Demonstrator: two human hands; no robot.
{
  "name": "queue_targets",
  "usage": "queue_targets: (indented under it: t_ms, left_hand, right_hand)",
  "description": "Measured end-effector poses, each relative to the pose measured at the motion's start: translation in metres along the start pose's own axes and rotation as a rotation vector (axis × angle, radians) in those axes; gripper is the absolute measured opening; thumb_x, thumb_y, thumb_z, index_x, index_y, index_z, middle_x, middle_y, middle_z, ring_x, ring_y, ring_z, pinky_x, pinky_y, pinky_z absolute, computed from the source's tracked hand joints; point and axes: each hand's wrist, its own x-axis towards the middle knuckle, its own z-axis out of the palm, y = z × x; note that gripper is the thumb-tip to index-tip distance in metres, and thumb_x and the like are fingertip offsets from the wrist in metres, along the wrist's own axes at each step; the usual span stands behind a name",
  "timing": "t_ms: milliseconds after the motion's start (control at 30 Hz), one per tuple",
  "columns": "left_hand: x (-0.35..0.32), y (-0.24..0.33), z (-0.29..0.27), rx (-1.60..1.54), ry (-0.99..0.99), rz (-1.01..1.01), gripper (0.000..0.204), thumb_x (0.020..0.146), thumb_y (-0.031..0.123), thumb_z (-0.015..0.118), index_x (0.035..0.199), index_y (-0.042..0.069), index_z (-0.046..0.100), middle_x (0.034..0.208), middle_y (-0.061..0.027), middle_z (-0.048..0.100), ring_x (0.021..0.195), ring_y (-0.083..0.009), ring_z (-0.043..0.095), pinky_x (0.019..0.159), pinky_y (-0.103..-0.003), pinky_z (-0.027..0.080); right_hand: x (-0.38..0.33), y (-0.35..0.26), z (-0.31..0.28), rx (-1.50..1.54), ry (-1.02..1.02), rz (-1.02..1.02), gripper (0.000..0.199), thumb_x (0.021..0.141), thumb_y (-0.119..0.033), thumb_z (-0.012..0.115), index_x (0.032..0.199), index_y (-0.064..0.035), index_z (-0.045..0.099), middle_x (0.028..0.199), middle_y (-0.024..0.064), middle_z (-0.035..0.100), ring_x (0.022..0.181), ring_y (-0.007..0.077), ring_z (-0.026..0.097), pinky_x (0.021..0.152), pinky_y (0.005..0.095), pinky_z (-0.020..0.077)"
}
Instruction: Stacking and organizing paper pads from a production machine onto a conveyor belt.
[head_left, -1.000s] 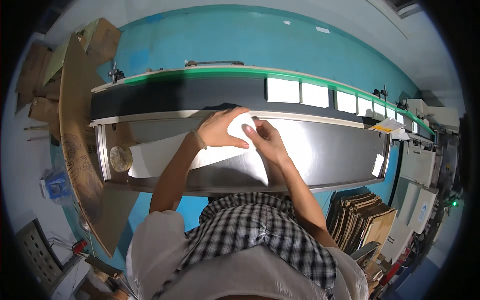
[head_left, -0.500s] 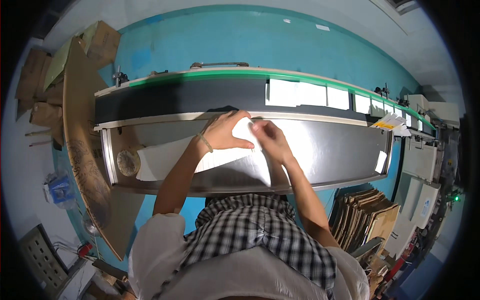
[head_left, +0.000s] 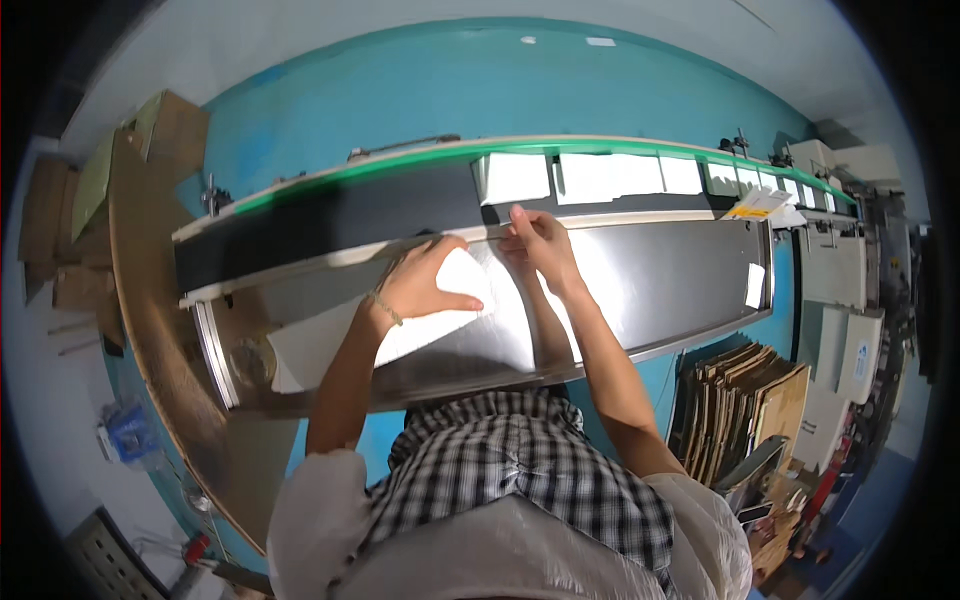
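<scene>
— Since one second ago, the right hand [head_left: 543,250] has moved off the white paper stack [head_left: 312,345] to the pale rail [head_left: 650,217] along the belt. State the layout, largest item first.

— Flat, dark, matt belt [head_left: 330,220], edged on its far side by a bright green strip [head_left: 385,166]. Nearer: a rimmed worktop [head_left: 660,285] of glossy sheet metal. Left end: a tall brown cardboard panel [head_left: 165,320]. Right, below the worktop: flattened cardboard [head_left: 735,410], packed on edge. Upper left: cardboard boxes [head_left: 180,135]; contents cannot be seen.

— Position of the stack?

— Left half of the worktop. Thin sheets overlap in a long wedge, raised at the right end. The left forearm [head_left: 350,365] blocks part of it from view.

— State of the fingers?

— Left hand [head_left: 422,285]: thumb and fingers clasped around the raised end. Right hand: thumb up, fingers curled; cannot tell whether a sheet is pinched between them.

— Smaller items?

— White cards [head_left: 515,180] lie in a row on the belt, along the green strip. Inside the worktop's rim: a round translucent disc [head_left: 252,362], left, and a white slip [head_left: 754,285], right.
</scene>
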Motion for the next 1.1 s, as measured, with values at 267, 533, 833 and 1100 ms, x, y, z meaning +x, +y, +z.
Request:
queue_targets:
  t_ms: [267, 533, 833, 1100]
  left_hand:
    - [-0.001, 0.005, 0.002, -0.001, -0.037, -0.042, 0.081, 0.065, 0.047, 0.089, 0.127, 0.008, 0.054, 0.121, -0.0194, 0.063, 0.115, -0.036, 0.061, 0.096, -0.043, 0.049]
    - [0.001, 0.001, 0.002, -0.018, -0.031, -0.009, 0.081, 0.065, 0.046, 0.09, 0.126, 0.007, 0.053, 0.118, -0.0195, 0.063, 0.11, -0.036, 0.062, 0.094, -0.042, 0.05]
    - [0.006, -0.004, 0.003, -0.004, 0.005, 0.056, 0.077, 0.066, 0.045, 0.089, 0.124, 0.007, 0.055, 0.117, -0.0199, 0.063, 0.111, -0.0374, 0.062, 0.093, -0.043, 0.05]
    - [-0.01, -0.011, -0.004, -0.018, -0.031, 0.015, 0.096, 0.065, 0.044, 0.089, 0.142, 0.008, 0.046, 0.141, -0.0229, 0.052, 0.132, -0.0392, 0.05, 0.107, -0.044, 0.044]
  right_hand:
    - [0.069, -0.021, -0.15, -0.932, 0.881, -0.516, 0.051, 0.086, -0.032, 0.075, 0.119, 0.0045, 0.062, 0.119, 0.0283, 0.053, 0.107, 0.0447, 0.051, 0.093, 0.0505, 0.0439]
    - [0.077, 0.006, -0.18, -0.927, 0.922, -0.507, 0.052, 0.087, -0.032, 0.074, 0.119, 0.0073, 0.063, 0.115, 0.0291, 0.054, 0.103, 0.0423, 0.056, 0.093, 0.0486, 0.0459]
    - [0.014, -0.016, -0.105, -0.564, 0.912, -0.664, 0.037, 0.095, -0.023, 0.066, 0.116, 0.0072, 0.059, 0.09, 0.0178, 0.061, 0.078, 0.0248, 0.061, 0.067, 0.037, 0.0495]
    - [-0.053, 0.028, 0.052, -0.241, -0.088, -0.082, 0.051, 0.096, -0.042, 0.066, 0.113, 0.0054, 0.066, 0.087, 0.0116, 0.067, 0.077, 0.0178, 0.059, 0.07, 0.0335, 0.0487]
